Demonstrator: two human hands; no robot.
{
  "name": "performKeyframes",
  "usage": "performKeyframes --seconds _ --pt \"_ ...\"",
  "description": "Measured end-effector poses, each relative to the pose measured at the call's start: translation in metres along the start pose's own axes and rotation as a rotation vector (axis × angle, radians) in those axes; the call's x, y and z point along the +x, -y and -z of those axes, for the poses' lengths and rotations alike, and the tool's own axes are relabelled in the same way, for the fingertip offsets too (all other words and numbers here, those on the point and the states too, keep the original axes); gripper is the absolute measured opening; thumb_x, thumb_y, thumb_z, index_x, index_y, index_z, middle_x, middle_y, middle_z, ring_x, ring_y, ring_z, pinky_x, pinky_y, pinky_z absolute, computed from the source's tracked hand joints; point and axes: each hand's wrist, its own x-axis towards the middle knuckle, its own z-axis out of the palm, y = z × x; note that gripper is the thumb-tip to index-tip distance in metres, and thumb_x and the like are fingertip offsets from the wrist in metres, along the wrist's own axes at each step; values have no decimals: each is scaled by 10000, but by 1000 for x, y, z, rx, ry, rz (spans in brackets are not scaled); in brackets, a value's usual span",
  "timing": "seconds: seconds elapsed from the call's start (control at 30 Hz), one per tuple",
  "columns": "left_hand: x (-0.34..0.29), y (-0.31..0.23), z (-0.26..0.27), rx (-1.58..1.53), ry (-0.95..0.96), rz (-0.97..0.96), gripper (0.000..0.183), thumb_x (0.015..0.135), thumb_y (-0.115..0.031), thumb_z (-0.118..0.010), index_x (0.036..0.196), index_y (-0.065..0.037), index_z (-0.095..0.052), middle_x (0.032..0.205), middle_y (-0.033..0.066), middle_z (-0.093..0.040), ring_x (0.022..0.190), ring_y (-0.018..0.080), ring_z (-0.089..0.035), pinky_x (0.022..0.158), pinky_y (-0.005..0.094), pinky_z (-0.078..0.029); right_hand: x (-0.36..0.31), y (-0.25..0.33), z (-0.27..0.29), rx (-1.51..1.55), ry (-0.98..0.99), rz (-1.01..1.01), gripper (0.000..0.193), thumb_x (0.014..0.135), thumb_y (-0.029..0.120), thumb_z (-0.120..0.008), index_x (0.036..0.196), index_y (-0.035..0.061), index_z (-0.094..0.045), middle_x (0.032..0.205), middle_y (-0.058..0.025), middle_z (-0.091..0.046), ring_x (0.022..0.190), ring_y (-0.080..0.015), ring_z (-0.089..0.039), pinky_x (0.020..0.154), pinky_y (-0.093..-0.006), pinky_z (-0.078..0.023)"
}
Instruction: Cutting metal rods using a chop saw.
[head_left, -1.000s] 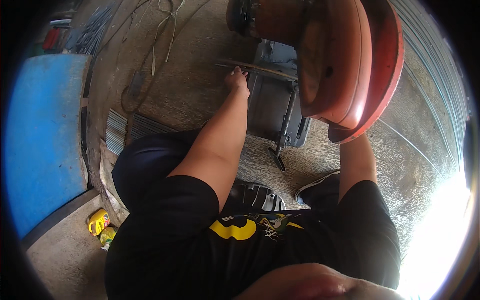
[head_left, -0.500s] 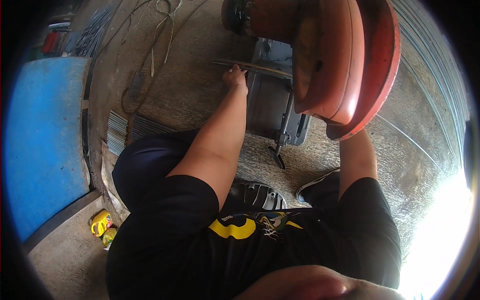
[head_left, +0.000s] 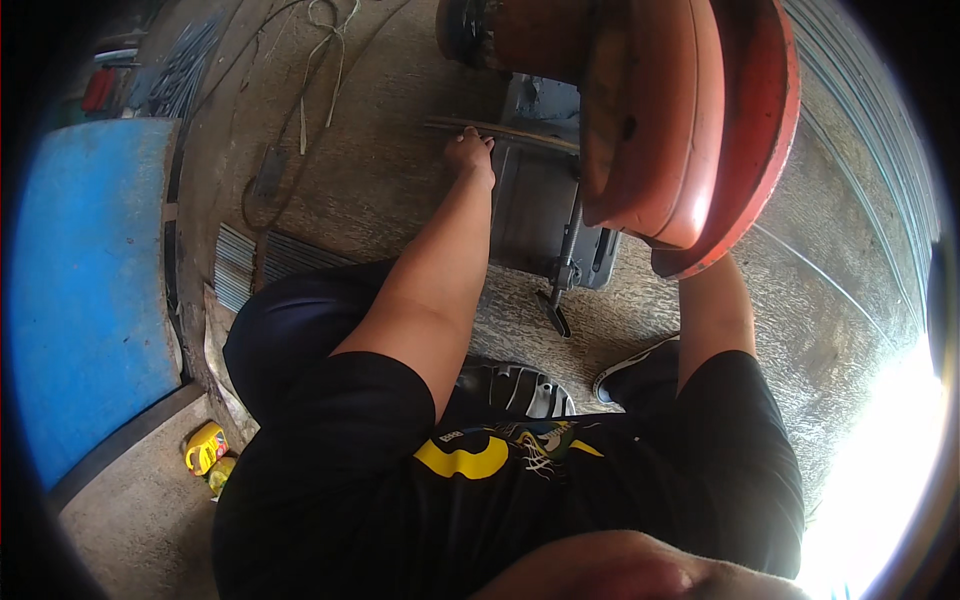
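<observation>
A cut-off saw with an orange-red blade guard (head_left: 655, 130) stands on the floor in front of me. Its dark metal base (head_left: 533, 215) shows to the left of the guard, with a clamp screw and crank handle (head_left: 558, 312) at the near end. A thin metal bar (head_left: 535, 138) lies across the base, its left end sticking out past it. My left hand (head_left: 469, 153) is closed on this bar, beside the base's left edge. From the right, my right forearm (head_left: 716, 305) reaches up behind the guard, which hides that hand and its fingers.
Long thin rods (head_left: 870, 130) lie along the right side. Several short cut metal pieces (head_left: 235, 265) are on the floor left of my knee. A blue panel (head_left: 95, 300) stands at far left, a yellow container (head_left: 205, 447) below it. A cord (head_left: 318, 90) lies at the back.
</observation>
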Motion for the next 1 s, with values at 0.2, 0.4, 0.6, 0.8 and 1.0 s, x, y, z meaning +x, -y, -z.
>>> performKeyframes --seconds 0.2,0.4,0.6,0.8,1.0 --pt "4 5 0 42 1 -9 283 900 -98 -517 1084 115 -484 956 176 -581 709 206 -628 684 291 -559 -1 3 3 -10 6 -2 387 962 252 -424 1233 -11 -509 1235 -136 -557 1130 -247 -535 971 -391 -404" --pt "5 7 0 18 14 -35 301 908 -118 -514 1094 118 -499 954 178 -592 720 195 -628 680 285 -554 -3 8 6 -18 13 -2 385 967 249 -430 1235 -13 -515 1244 -139 -558 1150 -244 -531 992 -389 -394" --pt "-4 3 1 22 22 -46 326 908 -132 -513 1115 120 -500 949 168 -603 741 197 -630 688 281 -532 -3 10 16 -35 20 0 382 972 246 -435 1237 -16 -520 1254 -142 -559 1169 -241 -528 1013 -387 -384" --pt "-5 1 1 153 3 -50 324 903 -162 -524 1078 110 -541 879 154 -636 756 202 -634 677 299 -504 18 8 39 -40 51 -1 362 981 246 -429 1160 -36 -568 1179 -142 -603 1114 -243 -567 998 -386 -402" --pt "-6 9 4 528 -36 -197 312 891 -216 -566 926 91 -603 829 157 -669 778 210 -641 711 330 -485 15 9 37 -42 76 -18 353 994 231 -391 1132 -32 -583 1157 -137 -613 1094 -233 -573 1001 -383 -388"
